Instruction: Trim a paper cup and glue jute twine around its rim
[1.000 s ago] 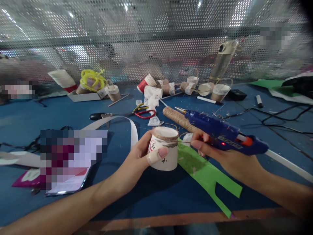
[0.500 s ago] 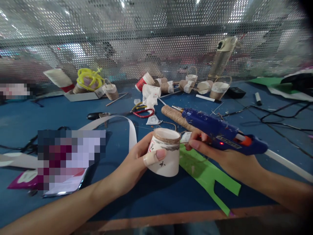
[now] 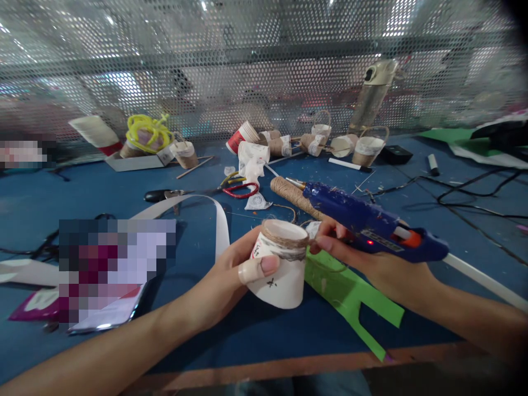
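My left hand [image 3: 231,280] is closed around a white paper cup [image 3: 289,283], thumb across its printed front. A bandage wraps that thumb. The cup tilts slightly, and brown twine [image 3: 284,237] circles its upper end. A blue hot glue gun [image 3: 346,204] lies over my right hand [image 3: 371,264], its nozzle pointing left above the table and its red light lit. The right thumb and fingers also pinch the twine close beside the cup's right side. Behind the cup lies a spool of twine [image 3: 295,193], partly covered by the gun.
Green paper [image 3: 342,286] lies under my right hand. Scissors [image 3: 241,190] and a curled white strip [image 3: 221,223] are beyond my left hand. Several twine-wrapped cups [image 3: 280,146] line the back, before a perforated metal screen [image 3: 256,60]. A bottle [image 3: 371,99] stands there. Black cables [image 3: 466,206] run at right.
The cup has dropped slightly and tilted, and its twine-wrapped end now meets the right fingertips more closely. Both hands keep their grips. The whole view has shifted slightly.
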### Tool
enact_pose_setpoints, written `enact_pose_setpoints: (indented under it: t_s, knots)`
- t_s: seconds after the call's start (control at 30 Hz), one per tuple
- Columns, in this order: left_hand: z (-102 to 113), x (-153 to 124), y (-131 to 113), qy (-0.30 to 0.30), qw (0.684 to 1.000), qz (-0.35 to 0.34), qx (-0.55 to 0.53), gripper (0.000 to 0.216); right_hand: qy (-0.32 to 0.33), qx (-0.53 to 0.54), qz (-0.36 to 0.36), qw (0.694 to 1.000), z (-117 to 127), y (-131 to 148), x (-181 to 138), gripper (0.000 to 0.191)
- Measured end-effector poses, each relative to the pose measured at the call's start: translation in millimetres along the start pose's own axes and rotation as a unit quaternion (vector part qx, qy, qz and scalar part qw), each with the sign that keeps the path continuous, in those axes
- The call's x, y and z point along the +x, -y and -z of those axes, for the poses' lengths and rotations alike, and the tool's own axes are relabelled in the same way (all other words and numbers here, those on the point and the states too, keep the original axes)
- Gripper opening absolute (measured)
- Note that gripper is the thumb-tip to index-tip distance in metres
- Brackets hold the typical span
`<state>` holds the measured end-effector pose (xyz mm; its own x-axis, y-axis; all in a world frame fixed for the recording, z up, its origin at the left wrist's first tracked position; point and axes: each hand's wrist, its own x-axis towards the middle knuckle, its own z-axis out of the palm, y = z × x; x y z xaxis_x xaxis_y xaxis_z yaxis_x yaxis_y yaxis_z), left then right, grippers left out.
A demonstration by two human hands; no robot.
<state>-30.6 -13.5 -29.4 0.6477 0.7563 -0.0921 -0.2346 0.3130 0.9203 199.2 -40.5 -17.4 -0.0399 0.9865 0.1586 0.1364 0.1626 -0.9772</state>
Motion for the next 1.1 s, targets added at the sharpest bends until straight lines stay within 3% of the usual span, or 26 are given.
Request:
enact_pose_setpoints:
  t_s: [0.73, 1.1]
  knots:
    - [1.2, 2.0, 1.6, 0.03, 1.0, 0.005, 0.002, 0.049, -0.031, -0.012, 0.029, 0.999, -5.0, -4.4, 0.6, 0.019]
    - [4.5, 1.5, 1.6, 0.018, 0.997, -0.011, 0.077, 0.039, -0.055, -0.017, 0.049, 0.997, -6.0, 0.2, 1.5, 0.017]
